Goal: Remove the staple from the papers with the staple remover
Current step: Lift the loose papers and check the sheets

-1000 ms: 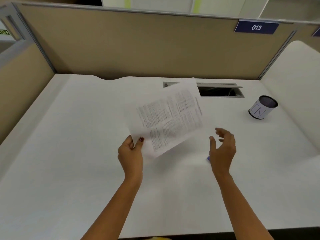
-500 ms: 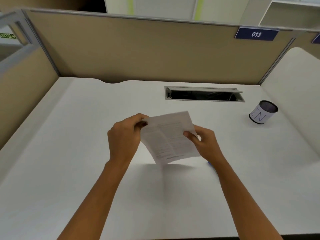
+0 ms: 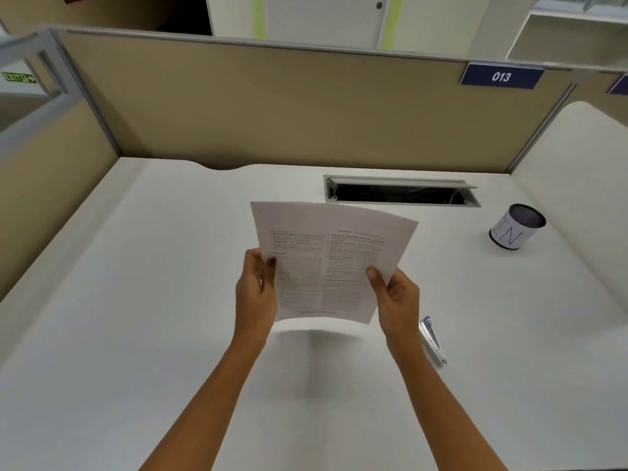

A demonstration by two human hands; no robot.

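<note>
I hold the printed papers [image 3: 326, 260] up above the white desk, facing me and slightly curved. My left hand [image 3: 255, 290] pinches their left edge, thumb on the front. My right hand [image 3: 397, 297] grips the lower right edge, thumb on the page. A faint mark near the top left corner may be the staple; it is too small to be sure. A silver and blue stapler-like tool, probably the staple remover [image 3: 432, 341], lies flat on the desk just right of my right wrist, untouched.
A white cylindrical cup [image 3: 515, 227] marked "IN" stands at the right. An open cable slot [image 3: 401, 192] is cut into the desk behind the papers. Beige partition walls close the desk at the back and left.
The papers were turned from a tilted, foreshortened position to upright and facing me. Both hands shifted to the side edges, and the tool by my right wrist came into view.
</note>
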